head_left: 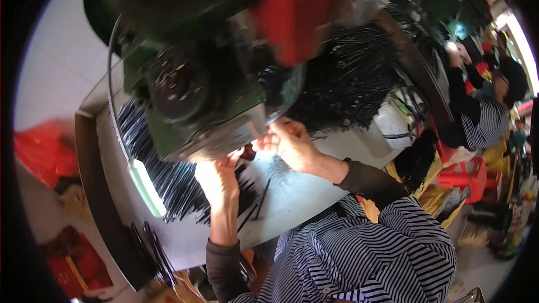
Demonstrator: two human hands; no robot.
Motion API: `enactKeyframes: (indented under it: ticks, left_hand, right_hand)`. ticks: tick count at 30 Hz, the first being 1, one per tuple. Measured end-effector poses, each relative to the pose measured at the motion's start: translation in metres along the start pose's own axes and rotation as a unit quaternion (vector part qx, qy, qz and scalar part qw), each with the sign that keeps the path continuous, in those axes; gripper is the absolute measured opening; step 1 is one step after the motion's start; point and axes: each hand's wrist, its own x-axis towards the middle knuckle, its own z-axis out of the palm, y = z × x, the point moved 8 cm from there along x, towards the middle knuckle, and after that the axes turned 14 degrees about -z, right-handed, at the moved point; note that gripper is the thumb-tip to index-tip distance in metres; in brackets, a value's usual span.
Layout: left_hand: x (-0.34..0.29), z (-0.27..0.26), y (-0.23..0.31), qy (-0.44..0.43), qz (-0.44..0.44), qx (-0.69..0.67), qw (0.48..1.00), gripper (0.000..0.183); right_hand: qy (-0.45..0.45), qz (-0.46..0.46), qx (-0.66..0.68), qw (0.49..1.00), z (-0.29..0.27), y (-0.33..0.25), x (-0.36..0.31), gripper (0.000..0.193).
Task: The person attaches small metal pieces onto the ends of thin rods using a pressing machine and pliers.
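A dark green machine (196,106) stands right in front of me, with a pale metal front edge. My left hand (218,179), brightly lit, reaches up to its lower edge with the fingertips drawn together. From the right comes my right hand (295,145), its fingers curled in beside the machine's front corner. Between the two hands is a small dark reddish part (247,152). What either hand pinches is too small and partly hidden to name. Thin black rods (179,188) lie in a heap beside my left hand, and a few loose ones lie near it.
A bigger heap of black rods (351,73) covers the table's far right. A lit lamp (147,188) hangs from a bent stalk at left. The grey tabletop (303,188) has a raised brown rim (92,163). At right a person (485,106) works beside red stools (466,177).
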Motion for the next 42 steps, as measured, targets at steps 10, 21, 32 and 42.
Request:
enactKeyframes:
  ticks: [10, 21, 32, 42]
  left_hand:
    - [-0.049, 0.011, -0.044, -0.094, -0.167, -0.01, 0.981, 0.025]
    - [-0.073, 0.027, -0.062, -0.137, -0.237, 0.069, 0.959, 0.016]
    - [-0.054, 0.023, -0.06, -0.078, -0.184, -0.013, 0.98, 0.014]
    - [-0.042, 0.017, -0.038, 0.019, -0.105, 0.096, 0.99, 0.012]
  right_hand:
    - [-0.205, -0.257, -0.711, 0.622, -0.023, -0.19, -0.036, 0.006]
    - [-0.207, -0.342, -0.819, 0.411, -0.04, -0.22, 0.01, 0.011]
    - [-0.338, -0.444, -0.739, 0.378, 0.069, -0.113, -0.033, 0.022]
    - [-0.198, -0.146, -0.463, 0.852, 0.045, -0.029, -0.007, 0.009]
